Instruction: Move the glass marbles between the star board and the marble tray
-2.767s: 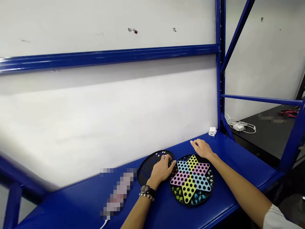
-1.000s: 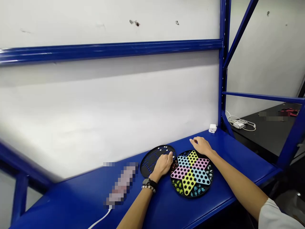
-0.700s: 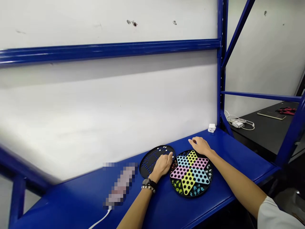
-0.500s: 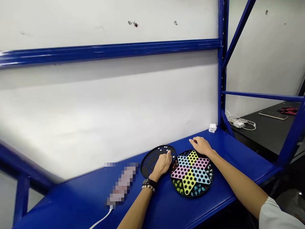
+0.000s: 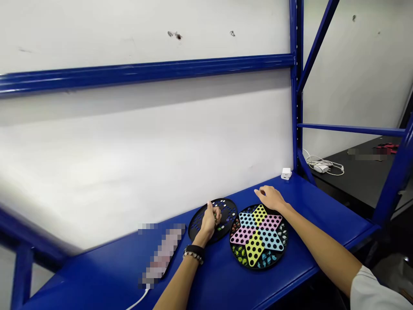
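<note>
My left hand [image 5: 210, 220] is over a round black tray with holes [image 5: 197, 218], turned on its side with the fingers curled around green marbles that partly show at the palm. White marbles and a green one sit on this tray. To its right lies a Chinese checkers board [image 5: 257, 236] with a yellow, pink and light blue star. Around the star, its compartments hold marbles in yellow-green, blue, white and reddish colours. My right hand [image 5: 271, 199] rests at the board's far edge, fingers curled; whatever is in it is hidden.
A blurred-out phone-like object [image 5: 164, 254] with a white cable lies left on the blue table [image 5: 219, 275]. A white charger [image 5: 286, 173] stands at the back right by the blue frame. Beyond, a black table [image 5: 361, 172] holds a white cable with an adapter [image 5: 321, 168].
My left hand has shifted left and rolled from back-up to sideways, showing the curled fingers and green marbles. A green marble shows on the black tray. My right hand has stayed nearly still.
</note>
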The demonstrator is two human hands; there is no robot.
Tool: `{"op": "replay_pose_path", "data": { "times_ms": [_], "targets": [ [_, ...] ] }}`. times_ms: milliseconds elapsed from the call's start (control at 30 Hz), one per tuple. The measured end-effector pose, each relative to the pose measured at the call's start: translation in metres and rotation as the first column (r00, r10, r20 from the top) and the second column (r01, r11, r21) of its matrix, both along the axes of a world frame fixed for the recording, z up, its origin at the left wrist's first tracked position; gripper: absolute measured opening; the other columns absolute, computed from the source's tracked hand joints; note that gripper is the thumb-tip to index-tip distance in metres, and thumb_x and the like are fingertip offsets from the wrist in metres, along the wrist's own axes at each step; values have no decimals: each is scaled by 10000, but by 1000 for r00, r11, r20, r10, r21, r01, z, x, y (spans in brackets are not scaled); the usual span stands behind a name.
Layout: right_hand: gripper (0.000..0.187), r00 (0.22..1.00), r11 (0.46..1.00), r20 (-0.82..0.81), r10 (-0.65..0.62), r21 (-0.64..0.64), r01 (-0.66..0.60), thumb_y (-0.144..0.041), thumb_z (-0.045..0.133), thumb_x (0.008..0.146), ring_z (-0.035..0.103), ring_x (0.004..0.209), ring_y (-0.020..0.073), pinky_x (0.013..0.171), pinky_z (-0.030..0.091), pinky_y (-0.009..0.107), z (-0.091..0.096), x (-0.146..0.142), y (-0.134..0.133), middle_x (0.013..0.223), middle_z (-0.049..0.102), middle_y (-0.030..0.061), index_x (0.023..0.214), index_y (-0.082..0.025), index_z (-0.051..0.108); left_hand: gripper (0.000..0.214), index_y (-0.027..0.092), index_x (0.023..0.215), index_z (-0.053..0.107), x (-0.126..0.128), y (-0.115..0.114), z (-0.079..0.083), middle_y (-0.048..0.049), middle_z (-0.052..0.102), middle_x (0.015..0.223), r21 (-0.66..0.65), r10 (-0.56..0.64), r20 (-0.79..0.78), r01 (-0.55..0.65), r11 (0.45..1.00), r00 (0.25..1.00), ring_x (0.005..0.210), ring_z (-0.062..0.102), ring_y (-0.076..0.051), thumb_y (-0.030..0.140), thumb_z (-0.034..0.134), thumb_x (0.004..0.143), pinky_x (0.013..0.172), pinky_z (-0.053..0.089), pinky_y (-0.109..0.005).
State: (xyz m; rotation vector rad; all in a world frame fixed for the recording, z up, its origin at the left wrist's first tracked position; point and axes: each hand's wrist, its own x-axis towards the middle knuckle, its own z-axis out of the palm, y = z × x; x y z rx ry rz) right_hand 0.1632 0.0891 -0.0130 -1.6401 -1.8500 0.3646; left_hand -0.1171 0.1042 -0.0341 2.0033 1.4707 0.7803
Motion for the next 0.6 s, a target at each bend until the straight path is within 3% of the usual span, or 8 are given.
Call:
{"op": "replay_pose_path", "data": {
  "times_ms": [133, 200, 233, 300, 333, 400, 500, 600],
  "targets": [
    [502, 1000, 1000, -2, -2, 20, 2, -516, 370, 983, 513, 615, 141, 583, 286, 267, 0, -1, 0, 680, 612, 22, 617, -194, 490, 638, 253, 532, 198, -3, -1, 3, 42, 242, 437, -40, 43, 307, -32, 999, 951, 392, 263, -104, 668, -100, 914, 431, 331, -273],
    [495, 1000, 1000, 1, -7, 30, 7, -505, 378, 982, 506, 614, 139, 588, 284, 268, 2, -1, 0, 678, 609, 19, 616, -192, 489, 639, 238, 517, 219, -4, -2, 5, 58, 217, 443, -99, 56, 488, -9, 995, 871, 378, 232, -86, 682, 37, 939, 411, 293, -246],
    [492, 1000, 999, 2, -6, 36, 6, -501, 380, 982, 504, 615, 138, 591, 286, 268, 2, -2, 0, 679, 608, 18, 617, -191, 491, 644, 226, 507, 242, -4, -2, 6, 63, 219, 444, -147, 74, 602, 20, 989, 795, 372, 226, -76, 680, 119, 948, 405, 275, -231],
    [494, 1000, 999, 1, 1, 34, -1, -503, 373, 984, 504, 614, 137, 594, 292, 268, 3, -2, -1, 683, 609, 20, 626, -188, 503, 651, 202, 493, 299, -5, -3, 7, 67, 244, 439, -256, 151, 807, 108, 961, 570, 362, 230, -61, 656, 260, 958, 397, 244, -209],
    [497, 1000, 1000, -2, 10, 24, -10, -506, 365, 985, 505, 611, 138, 593, 295, 268, 4, -3, -1, 684, 610, 22, 633, -187, 513, 650, 193, 489, 320, -6, -3, 9, 66, 257, 434, -297, 199, 866, 153, 942, 458, 358, 236, -58, 635, 294, 965, 393, 234, -204],
    [498, 1000, 1000, -9, 26, 2, -26, -506, 352, 989, 516, 618, 142, 596, 309, 269, 4, -6, -3, 694, 616, 29, 655, -185, 536, 650, 183, 485, 337, -8, -4, 11, 58, 280, 430, -341, 269, 912, 205, 918, 310, 350, 254, -61, 583, 280, 993, 386, 225, -201],
    [449, 995, 995, -11, 98, -2, -98, -487, 374, 984, 566, 699, 159, 648, 364, 278, 7, -20, -7, 797, 652, 47, 734, -184, 592, 636, 181, 485, 336, -14, -6, 16, 52, 294, 432, -345, 312, 934, 221, 912, 173, 341, 274, -67, 514, 253, 1020, 381, 234, -207],
    [331, 956, 958, 73, 283, 28, -286, -467, 463, 948, 611, 871, 202, 772, 425, 316, 15, -51, -9, 974, 671, 66, 897, -202, 655, 628, 182, 483, 333, -20, -7, 21, 51, 307, 431, -333, 317, 942, 208, 920, 106, 334, 278, -67, 499, 270, 1021, 379, 243, -212]
  ]
}}
